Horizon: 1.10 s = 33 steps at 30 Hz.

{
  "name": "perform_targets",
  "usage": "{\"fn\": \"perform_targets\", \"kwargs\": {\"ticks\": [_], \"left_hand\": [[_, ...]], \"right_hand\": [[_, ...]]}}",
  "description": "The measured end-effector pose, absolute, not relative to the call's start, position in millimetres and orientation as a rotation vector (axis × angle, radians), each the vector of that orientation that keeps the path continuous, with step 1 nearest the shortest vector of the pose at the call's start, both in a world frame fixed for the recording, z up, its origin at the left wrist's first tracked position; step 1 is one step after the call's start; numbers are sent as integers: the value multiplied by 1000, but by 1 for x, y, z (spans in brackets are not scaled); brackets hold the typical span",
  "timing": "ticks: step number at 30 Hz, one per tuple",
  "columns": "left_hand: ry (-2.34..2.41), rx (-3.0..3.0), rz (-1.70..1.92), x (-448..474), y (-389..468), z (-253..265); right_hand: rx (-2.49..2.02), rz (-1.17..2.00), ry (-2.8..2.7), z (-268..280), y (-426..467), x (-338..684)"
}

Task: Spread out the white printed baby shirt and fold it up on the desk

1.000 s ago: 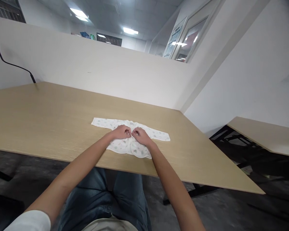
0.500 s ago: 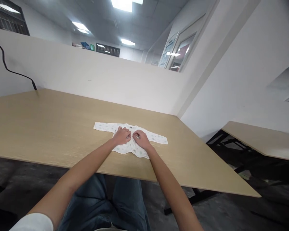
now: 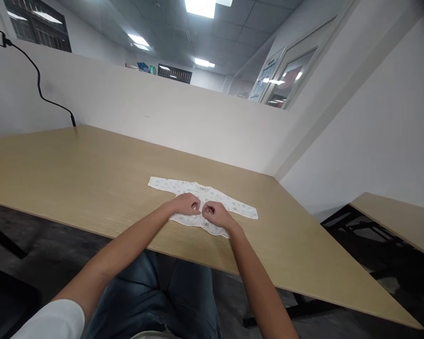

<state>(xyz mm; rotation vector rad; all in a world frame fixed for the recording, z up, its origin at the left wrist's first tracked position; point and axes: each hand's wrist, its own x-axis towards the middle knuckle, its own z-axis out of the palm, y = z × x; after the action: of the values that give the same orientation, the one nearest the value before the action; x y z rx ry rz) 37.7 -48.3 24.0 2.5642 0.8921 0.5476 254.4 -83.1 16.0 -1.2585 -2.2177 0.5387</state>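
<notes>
A small white baby shirt (image 3: 229, 203) with a faint print lies spread on the table, its collar away from me and both sleeves stretched out sideways. My left hand (image 3: 187, 204) rests on the shirt's left half, fingers curled in a pinch at the front edge down the middle. Facing it, my right hand (image 3: 216, 214) pinches the cloth on the other side of that middle line. The two sets of fingertips are close together. Small fasteners, if any lie between them, are too small to make out.
The wooden table (image 3: 109, 174) runs up to a white partition wall (image 3: 183, 117). A black gooseneck holder (image 3: 39, 84) rises at the back left. Another table (image 3: 399, 219) stands off to the right. My legs are under the near table edge.
Both hands have moved down the shirt's front, from near the collar toward the hem. The camera view has shifted slightly, so the scene sits further right.
</notes>
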Motion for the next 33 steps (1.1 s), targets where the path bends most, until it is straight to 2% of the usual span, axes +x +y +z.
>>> {"fn": "perform_targets", "kwargs": {"ticks": [4,24,33], "left_hand": [[881,2457,554,37,-48,22],[932,2419,531,38,-51,25],[965,2456,515,42,-52,25]], "right_hand": [[-1264,487,-2236,18,-84,255],[-1304,651,-2233,22,-86,258],[-1382,480,-2230,27,-89,250]]}}
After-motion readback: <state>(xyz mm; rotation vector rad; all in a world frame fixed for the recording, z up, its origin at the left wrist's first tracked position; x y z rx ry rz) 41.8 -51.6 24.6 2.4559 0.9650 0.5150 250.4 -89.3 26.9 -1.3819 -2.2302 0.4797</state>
